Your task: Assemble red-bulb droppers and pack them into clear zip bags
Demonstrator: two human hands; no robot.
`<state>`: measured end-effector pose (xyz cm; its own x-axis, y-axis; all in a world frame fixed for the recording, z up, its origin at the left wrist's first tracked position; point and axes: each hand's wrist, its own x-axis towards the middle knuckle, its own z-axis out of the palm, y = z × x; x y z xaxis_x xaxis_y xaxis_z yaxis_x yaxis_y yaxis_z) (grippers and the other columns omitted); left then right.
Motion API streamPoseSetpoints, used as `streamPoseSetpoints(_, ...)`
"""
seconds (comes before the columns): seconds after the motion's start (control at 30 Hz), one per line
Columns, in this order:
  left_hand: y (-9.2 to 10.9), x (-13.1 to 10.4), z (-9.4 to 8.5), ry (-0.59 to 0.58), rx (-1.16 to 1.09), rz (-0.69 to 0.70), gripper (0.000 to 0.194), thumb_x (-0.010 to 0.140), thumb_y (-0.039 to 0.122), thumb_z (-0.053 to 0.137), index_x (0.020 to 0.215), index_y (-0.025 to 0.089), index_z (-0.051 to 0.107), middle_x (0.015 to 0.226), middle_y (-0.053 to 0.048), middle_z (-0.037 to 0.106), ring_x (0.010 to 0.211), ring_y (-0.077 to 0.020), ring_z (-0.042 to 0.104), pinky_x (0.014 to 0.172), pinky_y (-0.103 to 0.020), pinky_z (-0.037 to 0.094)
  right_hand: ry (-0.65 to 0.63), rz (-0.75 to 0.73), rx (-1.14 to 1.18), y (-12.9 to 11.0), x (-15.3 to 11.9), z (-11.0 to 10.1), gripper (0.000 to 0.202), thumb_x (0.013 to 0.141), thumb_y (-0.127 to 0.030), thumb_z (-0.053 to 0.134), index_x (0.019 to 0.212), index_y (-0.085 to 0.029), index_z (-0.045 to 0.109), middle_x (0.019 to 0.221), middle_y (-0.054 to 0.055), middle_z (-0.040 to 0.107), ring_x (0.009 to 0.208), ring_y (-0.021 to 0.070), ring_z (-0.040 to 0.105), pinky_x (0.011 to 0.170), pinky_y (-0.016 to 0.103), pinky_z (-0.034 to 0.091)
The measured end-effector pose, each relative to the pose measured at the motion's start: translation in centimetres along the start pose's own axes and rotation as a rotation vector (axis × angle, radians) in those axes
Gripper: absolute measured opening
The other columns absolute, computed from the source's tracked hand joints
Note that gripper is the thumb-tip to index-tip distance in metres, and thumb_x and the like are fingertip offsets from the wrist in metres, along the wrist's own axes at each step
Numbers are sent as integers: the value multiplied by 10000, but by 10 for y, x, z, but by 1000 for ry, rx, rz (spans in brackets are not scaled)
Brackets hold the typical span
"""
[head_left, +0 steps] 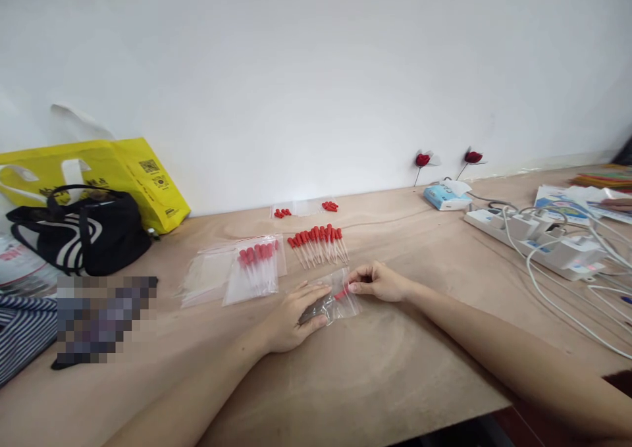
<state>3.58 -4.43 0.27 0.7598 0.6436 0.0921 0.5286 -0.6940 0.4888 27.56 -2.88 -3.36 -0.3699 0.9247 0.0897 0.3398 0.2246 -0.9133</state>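
A clear plastic zip bag [340, 312] lies on the table between my hands. My left hand [291, 315] holds its left side, with the fingers over the top and the thumb along the lower edge. At the bag's right end, my right hand [378, 282] pinches a red-topped dropper [340, 295], whose pale tip is hard to make out against the plastic. Just beyond, several loose droppers [316, 243] lie in a row, red bulbs pointing away. Left of them is a filled bag [251, 279] with several more droppers inside.
Flat clear bags [205, 272] lie at the left. Small red bulbs [330, 206] sit near the wall. A yellow bag [148, 190] and black bag [113, 236] stand far left. On the right are a tissue pack [447, 198], a power strip [538, 243] and white cables [536, 286].
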Motion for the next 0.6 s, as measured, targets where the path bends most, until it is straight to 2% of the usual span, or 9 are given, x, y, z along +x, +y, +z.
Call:
streamPoseSetpoints(0.2,0,0,0,-17,4,11,452,819,315,484,1255,230,402,1301,-52,440,1229,-211,348,1035,-435,243,115,78,30,3,4,6,299,537,-449,706,593,-162,649,571,1,620,535,110,528,546,233,402)
streamPoseSetpoints(0.33,-2,-4,-3,-1,3,-16,442,813,349,492,1236,239,426,1294,-47,448,1211,-211,371,1006,-412,299,32,52,127,1,3,2,290,523,-418,723,601,-148,653,576,16,623,523,115,520,520,238,406)
streamPoseSetpoints(0.47,-5,-7,-6,1,-31,-9,402,813,356,490,1200,251,469,1272,-39,472,1185,-205,405,987,-396,330,-60,-76,105,0,-1,-7,235,624,-396,655,706,-179,687,705,20,638,646,129,554,636,262,441)
streamPoseSetpoints(0.53,-7,-7,-7,-8,-37,6,394,809,352,495,1188,243,486,1266,-43,480,1188,-206,403,990,-396,326,-69,-146,56,2,2,-11,199,663,-368,618,708,-187,686,751,20,629,696,130,551,681,264,436)
streamPoseSetpoints(0.6,-8,-7,-6,-13,-32,8,392,810,348,494,1189,245,487,1265,-40,480,1196,-205,394,996,-397,320,-22,-116,45,6,10,-15,171,649,-333,622,709,-180,670,725,12,617,669,123,540,654,257,432)
